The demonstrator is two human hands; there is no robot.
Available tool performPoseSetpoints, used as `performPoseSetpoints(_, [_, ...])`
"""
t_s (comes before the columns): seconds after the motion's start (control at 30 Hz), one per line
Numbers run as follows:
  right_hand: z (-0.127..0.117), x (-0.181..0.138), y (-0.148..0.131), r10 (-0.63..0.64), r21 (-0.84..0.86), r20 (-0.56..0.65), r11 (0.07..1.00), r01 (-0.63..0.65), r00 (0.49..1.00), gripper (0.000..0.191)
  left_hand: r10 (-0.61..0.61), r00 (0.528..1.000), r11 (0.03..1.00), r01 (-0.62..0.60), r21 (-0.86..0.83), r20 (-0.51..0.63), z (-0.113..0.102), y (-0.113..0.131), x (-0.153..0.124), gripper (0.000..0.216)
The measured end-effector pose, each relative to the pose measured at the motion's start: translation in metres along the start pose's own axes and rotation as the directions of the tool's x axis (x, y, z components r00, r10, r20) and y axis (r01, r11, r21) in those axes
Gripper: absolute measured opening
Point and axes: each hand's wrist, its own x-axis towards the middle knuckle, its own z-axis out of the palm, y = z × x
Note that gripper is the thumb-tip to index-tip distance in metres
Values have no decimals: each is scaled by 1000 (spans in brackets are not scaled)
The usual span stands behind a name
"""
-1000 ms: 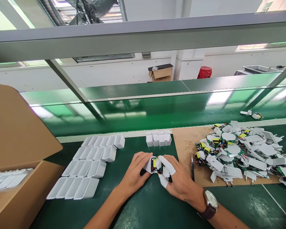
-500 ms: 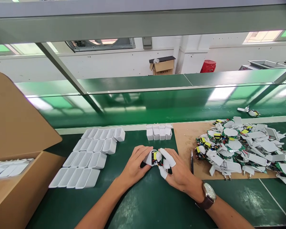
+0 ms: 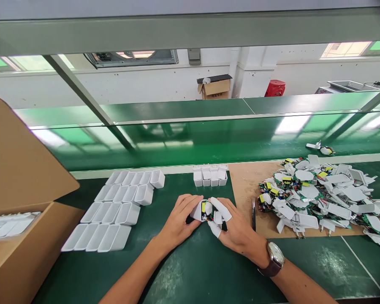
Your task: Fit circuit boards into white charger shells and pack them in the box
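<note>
My left hand (image 3: pixel 178 221) and my right hand (image 3: pixel 236 228) meet over the green mat. Between them they grip a white charger shell with a circuit board (image 3: pixel 203 210) showing yellow and green parts inside it. The left fingers wrap the shell's left side. The right fingers wear white finger cots and press on the board end. A brown-strapped watch (image 3: pixel 275 256) sits on my right wrist.
Rows of empty white shells (image 3: pixel 117 210) lie left of my hands. A small group of upright white shells (image 3: pixel 210 176) stands behind them. A heap of boards with plugs (image 3: pixel 319 196) rests on a brown sheet (image 3: pixel 245 185). Tweezers (image 3: pixel 253 210) lie beside it. An open cardboard box (image 3: pixel 15 219) stands far left.
The camera tilted down a little, so the scene shifted up in view. Both hands stay together on the shell and board, with only slight finger movement.
</note>
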Motion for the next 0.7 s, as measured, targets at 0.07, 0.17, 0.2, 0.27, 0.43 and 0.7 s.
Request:
performPoseSetpoints(0.07, [0, 0, 1, -15, 14, 18, 1000, 14, 1000, 76, -16, 999, 999, 17, -48, 30, 1, 2, -1, 60])
performPoseSetpoints(0.17, [-3, 0, 0, 32, 72, 10, 997, -32, 999, 67, -69, 991, 982, 89, -169, 116, 2, 4, -3, 67])
performPoseSetpoints(0.2, [-4, 0, 0, 53, 97, -3, 994, -52, 999, 59, -85, 985, 970, 116, -213, 147, 2, 4, -4, 71])
performPoseSetpoints(0.27, [-5, 0, 1, 68, 124, -33, 990, -64, 997, 47, -119, 977, 941, 168, -293, 176, 0, 5, -6, 74])
performPoseSetpoints(0.43, [-1, 4, 8, -33, -21, 31, 999, 34, 999, 54, -271, 957, 796, 285, -533, 107, -11, 4, -5, 61])
performPoseSetpoints(0.7, [8, 12, 17, -125, -123, 210, 981, 153, 970, 42, -306, 941, 671, 319, -670, 141, -13, 4, -6, 70])
